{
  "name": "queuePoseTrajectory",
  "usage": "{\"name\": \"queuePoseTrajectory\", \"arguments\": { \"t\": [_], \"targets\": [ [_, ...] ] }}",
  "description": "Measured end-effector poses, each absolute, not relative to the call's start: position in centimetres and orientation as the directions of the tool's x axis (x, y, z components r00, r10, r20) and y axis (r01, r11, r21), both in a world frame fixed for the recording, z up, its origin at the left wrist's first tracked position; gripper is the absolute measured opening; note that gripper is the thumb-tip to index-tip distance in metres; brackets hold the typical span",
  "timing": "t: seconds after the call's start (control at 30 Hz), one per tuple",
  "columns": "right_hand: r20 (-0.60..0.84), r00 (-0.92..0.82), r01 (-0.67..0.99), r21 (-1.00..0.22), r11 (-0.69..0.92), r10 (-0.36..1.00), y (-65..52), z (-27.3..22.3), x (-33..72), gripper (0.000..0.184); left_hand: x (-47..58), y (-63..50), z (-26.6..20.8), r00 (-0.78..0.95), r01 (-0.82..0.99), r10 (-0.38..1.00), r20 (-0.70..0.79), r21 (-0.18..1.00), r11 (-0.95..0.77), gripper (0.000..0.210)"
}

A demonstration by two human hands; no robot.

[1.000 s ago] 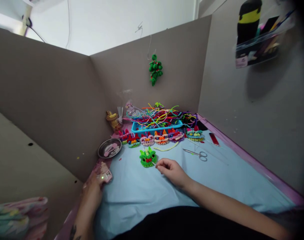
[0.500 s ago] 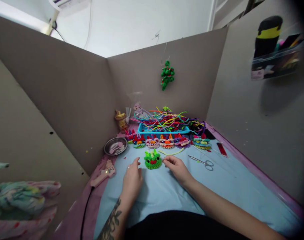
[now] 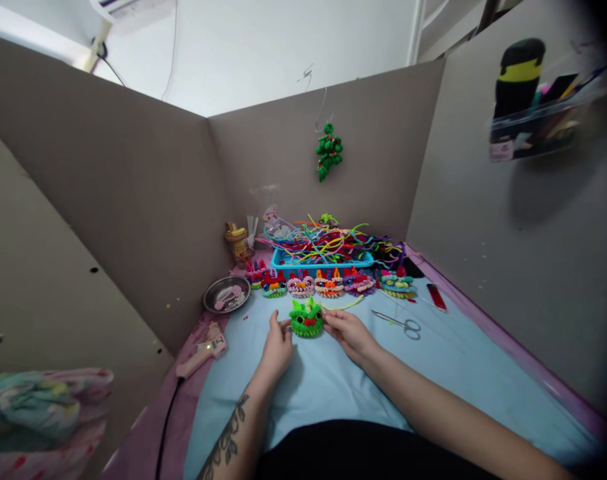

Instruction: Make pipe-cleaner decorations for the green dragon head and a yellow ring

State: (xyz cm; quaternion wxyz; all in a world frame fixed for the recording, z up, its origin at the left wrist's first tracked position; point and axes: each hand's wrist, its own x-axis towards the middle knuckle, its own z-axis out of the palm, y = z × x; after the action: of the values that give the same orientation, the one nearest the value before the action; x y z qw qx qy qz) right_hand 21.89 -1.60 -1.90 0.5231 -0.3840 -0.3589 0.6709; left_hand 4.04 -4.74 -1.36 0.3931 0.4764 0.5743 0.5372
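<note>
The green animal-head figure (image 3: 307, 320) sits on the blue cloth (image 3: 333, 390) between the two hands, face toward the person, presumably so both its sides can be reached. The left hand (image 3: 278, 348) is spread, thumb apart from fingers, its fingertips at the nearer side (touching or just short, one cannot tell). The right hand (image 3: 352, 335) has its fingers bent close together at the opposite side; whether they pinch something small is unclear. Behind, colourful heads (image 3: 301, 285) stand lined up, perhaps for order. Scissors (image 3: 400, 324) and glue gun (image 3: 202, 355) flank the hands, probably for easy reach.
</note>
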Motion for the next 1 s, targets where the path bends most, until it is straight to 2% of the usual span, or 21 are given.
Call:
{"name": "queuePoseTrajectory", "arguments": {
  "t": [0.1, 0.23, 0.4, 0.6, 0.7, 0.8, 0.9, 1.0],
  "targets": [
    [-0.183, -0.138, -0.495, -0.838, -0.228, 0.973, -1.5, -2.0, 22.3, 0.023, 4.8, -4.7, -0.8, -0.244, -0.172, 0.966, -0.086, 0.984, 0.045, 0.059],
    [-0.178, -0.168, -0.529, -0.814, -0.241, 0.970, -1.5, -1.9, 22.5, 0.025, 5.6, -4.7, 0.0, -0.203, -0.477, 0.953, -0.227, 0.872, 0.106, 0.051],
    [-0.168, -0.173, -0.515, -0.825, -0.234, 0.971, -1.7, -1.8, 22.4, 0.023, 6.2, -4.4, 0.4, -0.141, -0.564, 0.946, -0.293, 0.809, 0.166, 0.053],
    [-0.165, -0.146, -0.460, -0.862, -0.214, 0.975, -1.9, -1.7, 22.1, 0.029, 6.6, -4.3, 0.1, -0.100, -0.576, 0.979, -0.180, 0.813, 0.091, 0.076],
    [-0.082, -0.082, -0.316, -0.943, -0.104, 0.993, -2.1, -1.3, 22.3, 0.029, 6.8, -4.4, 0.1, -0.101, -0.577, 0.985, -0.142, 0.815, 0.059, 0.080],
    [0.157, -0.020, 0.009, -0.988, 0.157, 0.987, -2.8, -0.5, 22.6, 0.023, 7.0, -4.6, 0.3, -0.121, -0.549, 0.986, -0.115, 0.836, 0.031, 0.081],
    [0.381, -0.064, 0.269, -0.883, 0.384, 0.922, -3.7, 0.4, 22.9, 0.016, 7.1, -4.8, 0.3, -0.136, -0.493, 0.989, -0.066, 0.870, -0.010, 0.082],
    [0.488, -0.125, 0.383, -0.780, 0.495, 0.864, -4.3, 0.9, 22.9, 0.015, 7.2, -4.9, 0.1, -0.152, -0.433, 0.988, -0.007, 0.899, -0.060, 0.082]
  ]
}}
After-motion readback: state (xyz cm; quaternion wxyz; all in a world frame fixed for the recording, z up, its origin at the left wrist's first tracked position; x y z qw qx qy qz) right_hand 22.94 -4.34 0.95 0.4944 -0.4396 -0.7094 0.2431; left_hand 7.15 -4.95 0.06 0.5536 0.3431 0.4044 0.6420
